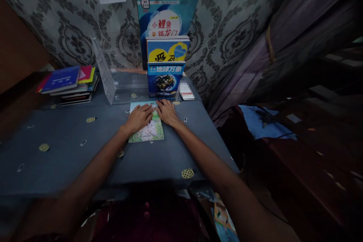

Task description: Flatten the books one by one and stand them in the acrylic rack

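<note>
A thin picture book with a pale green cover lies flat on the grey-blue tablecloth in front of me. My left hand rests flat on its upper half, fingers stretched out. Beside it my right hand presses on the book's upper right corner, its fingers also laid flat. Just beyond my hands a blue earth-picture book stands upright in a clear acrylic rack, with a yellow-and-blue book and a larger blue book stepped up behind it.
A stack of flat books lies at the table's far left. Patterned grey wallpaper backs the table. A dark curtain hangs to the right, above a dark wooden surface with blue cloth. More books lie low by my right forearm.
</note>
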The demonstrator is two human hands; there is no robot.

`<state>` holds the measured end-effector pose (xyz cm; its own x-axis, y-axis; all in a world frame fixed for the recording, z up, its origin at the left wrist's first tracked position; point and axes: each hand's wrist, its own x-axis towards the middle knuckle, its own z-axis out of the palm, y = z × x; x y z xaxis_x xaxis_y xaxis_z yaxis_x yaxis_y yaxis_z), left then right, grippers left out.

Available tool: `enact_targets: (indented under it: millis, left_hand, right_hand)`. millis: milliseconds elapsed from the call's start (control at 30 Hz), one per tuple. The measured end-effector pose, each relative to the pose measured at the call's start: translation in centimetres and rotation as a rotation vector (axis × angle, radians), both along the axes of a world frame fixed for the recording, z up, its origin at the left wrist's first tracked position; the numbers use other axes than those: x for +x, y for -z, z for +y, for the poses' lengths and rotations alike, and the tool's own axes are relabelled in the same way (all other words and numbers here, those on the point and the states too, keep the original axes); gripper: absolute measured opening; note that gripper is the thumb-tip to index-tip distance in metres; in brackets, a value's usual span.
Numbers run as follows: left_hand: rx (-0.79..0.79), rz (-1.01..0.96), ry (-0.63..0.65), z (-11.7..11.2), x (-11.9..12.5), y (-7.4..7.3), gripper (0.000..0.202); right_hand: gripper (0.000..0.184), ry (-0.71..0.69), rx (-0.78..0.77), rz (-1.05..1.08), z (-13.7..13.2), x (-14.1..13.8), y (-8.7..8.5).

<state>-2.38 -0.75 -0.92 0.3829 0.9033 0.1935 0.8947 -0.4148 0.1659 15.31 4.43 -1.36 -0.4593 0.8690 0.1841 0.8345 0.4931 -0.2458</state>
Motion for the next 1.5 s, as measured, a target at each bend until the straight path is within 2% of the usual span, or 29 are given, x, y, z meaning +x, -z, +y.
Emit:
enact_targets:
  millis: [200,367,467,633,733,900,1133,1300,1500]
  left_hand:
    - [-0.003,-0.09,0.27,-1.2,-0.6,0.2,0.038]
    - [-0.046,-0.135,0.474,-3.9,-0.8,0.1,0.037]
    - [-0.084,-0.14,0.537,-5.4,-0.9,0.0,0.038]
    - [-0.101,-0.122,0.533,-6.2,-0.8,-0.2,0.039]
    - [-0.086,-0.125,0.512,-6.2,-0.6,-0.1,0.038]
    - [-0.053,-0.13,0.512,-6.4,-0.3,-0.2,0.035]
    - [-0.027,-0.115,0.513,-6.4,-0.4,0.3,0.034]
    - [-0.003,-0.13,0.527,-6.2,-0.5,0.8,0.034]
    - [-0.034,-0.275,0.565,-6.3,-0.9,-0.4,0.026]
  right_hand:
    - [0.046,0.006,-0.023,0.008,0.1,0.0,0.0]
    - [0.046,-0.005,-0.016,0.016,0.2,0.0,0.1]
    - [0.046,0.003,-0.014,0.014,0.2,0.0,0.3]
    - [0.045,0.012,0.047,0.022,-0.7,0.1,0.3]
    - [0.041,-0.072,0.097,0.054,-1.5,0.4,0.5]
    - [0.04,-0.228,0.068,0.131,-1.8,0.8,1.5]
    - [0.042,-0.241,0.036,0.152,-1.3,1.1,2.3]
    - [0.045,-0.239,0.018,0.126,-1.4,1.3,2.0]
    - [0.053,-0.22,-0.018,0.013,-2.8,0.4,0.7]
